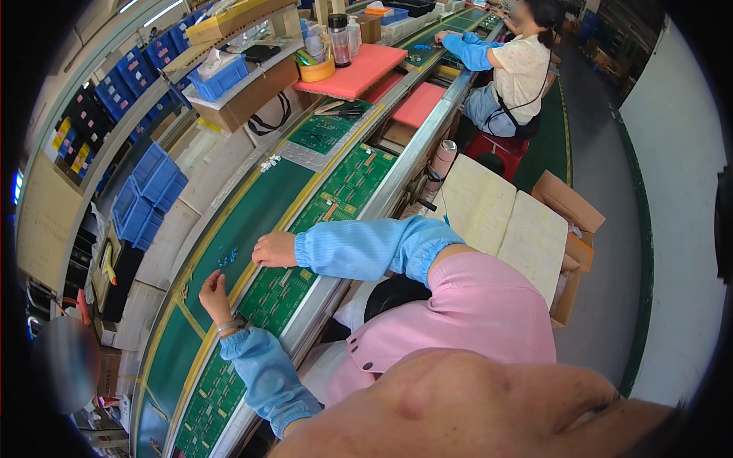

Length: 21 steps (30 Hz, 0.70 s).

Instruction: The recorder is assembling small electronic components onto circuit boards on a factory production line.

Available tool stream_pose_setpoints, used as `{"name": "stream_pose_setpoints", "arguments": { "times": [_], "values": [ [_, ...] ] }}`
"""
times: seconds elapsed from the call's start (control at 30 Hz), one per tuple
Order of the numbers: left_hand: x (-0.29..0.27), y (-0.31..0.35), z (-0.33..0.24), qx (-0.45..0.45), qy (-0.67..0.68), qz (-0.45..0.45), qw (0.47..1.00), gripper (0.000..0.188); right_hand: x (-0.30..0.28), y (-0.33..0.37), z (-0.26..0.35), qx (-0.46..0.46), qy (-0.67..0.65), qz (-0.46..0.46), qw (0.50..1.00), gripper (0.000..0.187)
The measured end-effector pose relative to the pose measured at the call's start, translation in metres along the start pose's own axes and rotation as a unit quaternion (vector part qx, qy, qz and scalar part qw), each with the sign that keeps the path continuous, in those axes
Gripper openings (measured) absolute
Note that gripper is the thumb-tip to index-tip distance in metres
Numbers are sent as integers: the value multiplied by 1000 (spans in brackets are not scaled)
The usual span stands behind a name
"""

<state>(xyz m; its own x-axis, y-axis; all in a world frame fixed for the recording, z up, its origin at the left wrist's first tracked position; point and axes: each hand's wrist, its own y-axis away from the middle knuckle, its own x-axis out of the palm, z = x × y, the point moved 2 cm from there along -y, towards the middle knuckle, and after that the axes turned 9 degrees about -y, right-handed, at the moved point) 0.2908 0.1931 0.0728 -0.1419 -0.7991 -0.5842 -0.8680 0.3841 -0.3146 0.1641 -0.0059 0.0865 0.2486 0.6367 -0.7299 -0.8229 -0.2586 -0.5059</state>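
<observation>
Over the green work surface [253, 202], my left hand [215, 298] is raised with thumb and fingers pinched together. Anything between its fingertips is too small to make out. Small blue electronic components [227, 257] lie loose just beyond that hand. My right hand [275, 249] is by the yellow strip at the board's far edge, its fingers curled down and drawn together. What they hold, if anything, is hidden. Beneath my right wrist runs a row of green circuit boards [279, 294] set in a rail, continuing to both sides of my hands.
Farther along lie a board with tools [327, 131] and small white parts [269, 162]. Blue bins [149, 195] stand at the left. A red board [359, 70] carries bottles and a tape roll. A pink flask [443, 160] stands right of the rail. A co-worker [519, 76] sits beyond.
</observation>
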Motion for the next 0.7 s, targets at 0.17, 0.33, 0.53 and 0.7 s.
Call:
{"name": "stream_pose_setpoints", "arguments": {
  "times": [0.17, 0.33, 0.53, 0.7],
  "values": [
    [-25, 47, 6, -86, 111, 100, 985, 15, -11, 21, 9, 57, -90, 1, 994, 11],
    [-26, 73, -3, -113, 113, 177, 971, 22, -54, 49, 7, 147, -119, -34, 981, 10],
    [-15, 92, -3, -154, 200, 195, 948, 17, -34, 35, 4, 28, -47, -5, 999, 8],
    [-13, 94, -5, -163, 227, 198, 940, 17, -6, 26, 7, 31, -1, 73, 997, 7]
  ]
}}
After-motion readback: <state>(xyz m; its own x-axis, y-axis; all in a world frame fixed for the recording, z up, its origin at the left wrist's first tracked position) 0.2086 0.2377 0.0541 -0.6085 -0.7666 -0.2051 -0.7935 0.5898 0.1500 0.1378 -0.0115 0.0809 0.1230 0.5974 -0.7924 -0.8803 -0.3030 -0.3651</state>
